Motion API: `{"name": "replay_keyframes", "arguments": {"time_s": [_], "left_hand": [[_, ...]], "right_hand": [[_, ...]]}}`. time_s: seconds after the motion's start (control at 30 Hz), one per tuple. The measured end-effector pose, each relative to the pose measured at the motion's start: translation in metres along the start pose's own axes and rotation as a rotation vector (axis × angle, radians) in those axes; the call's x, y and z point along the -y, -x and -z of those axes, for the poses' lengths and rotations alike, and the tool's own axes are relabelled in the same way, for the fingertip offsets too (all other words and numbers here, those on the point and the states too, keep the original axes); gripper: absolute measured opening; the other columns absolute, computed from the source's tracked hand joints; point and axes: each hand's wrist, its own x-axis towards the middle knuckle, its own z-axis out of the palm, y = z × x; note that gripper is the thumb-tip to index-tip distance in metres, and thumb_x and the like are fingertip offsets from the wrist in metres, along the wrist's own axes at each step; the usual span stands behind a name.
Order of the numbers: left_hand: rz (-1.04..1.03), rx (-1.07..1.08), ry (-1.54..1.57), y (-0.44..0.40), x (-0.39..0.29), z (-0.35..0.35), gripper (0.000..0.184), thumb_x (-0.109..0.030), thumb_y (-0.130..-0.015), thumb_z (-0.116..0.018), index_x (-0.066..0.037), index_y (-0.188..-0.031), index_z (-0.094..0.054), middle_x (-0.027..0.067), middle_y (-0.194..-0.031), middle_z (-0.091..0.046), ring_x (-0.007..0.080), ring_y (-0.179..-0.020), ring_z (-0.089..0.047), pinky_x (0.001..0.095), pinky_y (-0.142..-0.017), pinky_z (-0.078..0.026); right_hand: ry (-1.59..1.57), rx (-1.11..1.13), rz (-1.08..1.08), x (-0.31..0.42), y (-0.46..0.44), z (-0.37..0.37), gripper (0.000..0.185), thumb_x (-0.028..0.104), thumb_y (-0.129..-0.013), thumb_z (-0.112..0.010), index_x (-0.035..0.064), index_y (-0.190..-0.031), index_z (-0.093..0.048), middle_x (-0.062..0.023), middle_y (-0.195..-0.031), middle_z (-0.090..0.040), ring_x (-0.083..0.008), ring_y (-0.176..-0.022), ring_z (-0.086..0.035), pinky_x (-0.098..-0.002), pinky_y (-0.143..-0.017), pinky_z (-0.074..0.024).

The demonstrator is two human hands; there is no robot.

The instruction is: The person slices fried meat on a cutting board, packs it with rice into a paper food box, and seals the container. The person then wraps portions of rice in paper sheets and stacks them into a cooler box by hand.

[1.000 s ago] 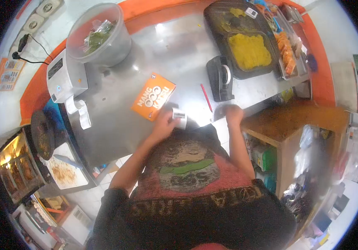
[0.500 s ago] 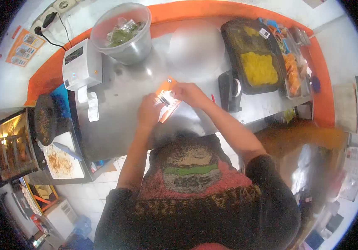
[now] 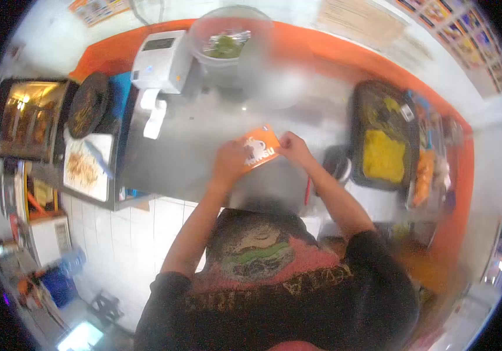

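Note:
Both hands are at an orange packet (image 3: 264, 142) with white lettering, above the steel counter (image 3: 186, 146). My left hand (image 3: 231, 162) covers the packet's left side, fingers closed on it. At the packet's right edge, my right hand (image 3: 293, 147) has its fingers pinched together on the corner. A red pen (image 3: 307, 191) and a black tape dispenser (image 3: 337, 162) are to the right of my right hand. Whether a small label is in or under my fingers is hidden.
At the back left stand a white label printer (image 3: 160, 61) and a clear tub (image 3: 227, 50) with greens. A black tray (image 3: 384, 137) of yellow food is on the right, beside orange food (image 3: 424, 175). A knife lies on a white board (image 3: 87, 169) at left.
My right hand has come from the counter's front edge to the packet. My left hand has moved onto the packet's left side. The view has turned, shifting the surroundings.

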Motion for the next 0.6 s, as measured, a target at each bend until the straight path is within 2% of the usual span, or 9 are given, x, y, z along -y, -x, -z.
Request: {"name": "replay_keyframes", "arguments": {"time_s": [0.07,0.13,0.23,0.33,0.43,0.47,0.53,0.57,0.6], "left_hand": [[0.061,0.009,-0.039,0.004,0.001,0.001,0.028,-0.017,-0.085,-0.062,-0.009,-0.111,-0.068,0.0153,-0.132,-0.056,0.0371,-0.114,-0.054,0.0501,-0.095,-0.044],[0.149,-0.288,0.070,0.027,-0.004,0.003,0.038,-0.014,-0.085,-0.062,-0.005,-0.121,-0.063,0.0172,-0.135,-0.055,0.0397,-0.120,-0.052,0.0488,-0.105,-0.040],[0.348,-0.398,0.056,0.073,-0.007,0.012,0.042,-0.009,-0.086,-0.056,-0.005,-0.128,-0.056,0.0184,-0.133,-0.056,0.0411,-0.121,-0.051,0.0501,-0.106,-0.038],[0.585,-0.475,0.095,0.151,-0.005,0.016,0.039,-0.007,-0.087,-0.055,-0.005,-0.126,-0.057,0.0194,-0.132,-0.055,0.0393,-0.124,-0.050,0.0498,-0.107,-0.037],[0.815,-0.541,0.010,0.261,-0.006,-0.013,0.036,0.000,-0.084,-0.052,-0.002,-0.119,-0.060,0.0192,-0.120,-0.061,0.0380,-0.115,-0.055,0.0478,-0.100,-0.043],[1.044,-0.420,0.102,0.312,0.002,-0.044,0.037,-0.004,-0.085,-0.051,-0.003,-0.120,-0.061,0.0195,-0.122,-0.061,0.0364,-0.116,-0.055,0.0453,-0.102,-0.043],[1.283,-0.296,0.111,0.427,-0.005,-0.116,0.032,-0.012,-0.083,-0.057,-0.005,-0.113,-0.065,0.0177,-0.120,-0.064,0.0349,-0.113,-0.059,0.0433,-0.099,-0.046],[1.385,0.164,0.225,0.448,-0.026,-0.090,0.027,-0.015,-0.082,-0.061,-0.005,-0.105,-0.069,0.0170,-0.112,-0.067,0.0346,-0.104,-0.063,0.0434,-0.090,-0.051],[1.392,0.263,0.219,0.505,-0.035,-0.129,0.020,-0.015,-0.081,-0.060,-0.007,-0.098,-0.067,0.0155,-0.105,-0.066,0.0330,-0.097,-0.062,0.0427,-0.085,-0.050]], "right_hand": [[-0.206,-0.229,0.006,0.000,0.011,-0.007,0.023,0.020,-0.082,-0.074,0.0059,-0.097,-0.062,-0.0032,-0.081,-0.062,-0.0122,-0.075,-0.058,-0.0302,-0.067,-0.0489],[-0.300,-0.409,-0.186,0.055,0.031,0.005,0.018,0.009,-0.079,-0.069,0.0032,-0.093,-0.061,-0.0061,-0.082,-0.060,-0.0155,-0.074,-0.057,-0.0312,-0.068,-0.0484],[-0.492,-0.515,-0.129,0.073,0.046,-0.014,0.012,0.005,-0.081,-0.064,0.0027,-0.093,-0.060,-0.0039,-0.085,-0.059,-0.0125,-0.078,-0.055,-0.0290,-0.072,-0.0467],[-0.478,-0.349,0.014,0.087,0.055,-0.044,0.011,0.005,-0.083,-0.064,0.0024,-0.093,-0.059,-0.0023,-0.084,-0.057,-0.0115,-0.079,-0.053,-0.0273,-0.074,-0.0453],[-0.479,-0.084,0.160,0.131,0.061,-0.069,0.011,0.005,-0.084,-0.064,0.0029,-0.093,-0.057,-0.0015,-0.082,-0.055,-0.0117,-0.078,-0.052,-0.0263,-0.073,-0.0444],[-0.522,0.023,0.206,0.150,0.065,-0.077,0.011,0.005,-0.084,-0.063,0.0026,-0.093,-0.057,-0.0011,-0.082,-0.054,-0.0115,-0.078,-0.052,-0.0259,-0.074,-0.0445],[-0.438,0.080,0.294,0.157,0.061,-0.117,0.012,0.004,-0.084,-0.063,0.0033,-0.094,-0.056,-0.0008,-0.085,-0.055,-0.0104,-0.077,-0.051,-0.0256,-0.072,-0.0445],[-0.418,0.140,0.335,0.169,0.063,-0.134,0.012,0.003,-0.085,-0.062,0.0036,-0.095,-0.056,-0.0008,-0.086,-0.055,-0.0101,-0.077,-0.051,-0.0253,-0.072,-0.0445],[-0.401,0.179,0.366,0.184,0.065,-0.154,0.012,0.002,-0.085,-0.061,0.0039,-0.096,-0.056,-0.0009,-0.087,-0.055,-0.0099,-0.077,-0.052,-0.0250,-0.072,-0.0445]]}}
